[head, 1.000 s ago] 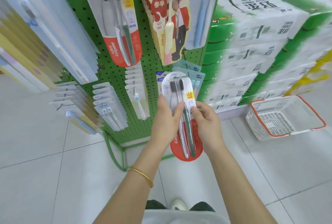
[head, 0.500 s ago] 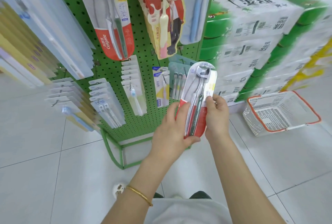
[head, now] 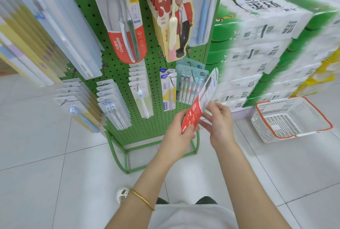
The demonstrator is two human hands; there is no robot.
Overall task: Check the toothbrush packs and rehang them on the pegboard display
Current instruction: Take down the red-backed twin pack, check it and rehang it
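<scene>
- A white tiled floor (head: pixel 55 173) is seen beneath a green pegboard (head: pixel 147 129).
- The pack (head: pixel 193 116) is gripped at its red lower end by the left hand (head: pixel 176 135) and tilted up and away.
- Its right edge is met by the right hand (head: pixel 220 124); whether it is pinched cannot be told.
- A basket (head: pixel 287 118) lies right of both hands.

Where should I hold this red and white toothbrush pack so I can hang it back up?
Probably hold the toothbrush pack by its red bottom end, from below, where the left hand pinches it: it is flat and tilted, top end toward the pegboard, leaving that end free.
</scene>
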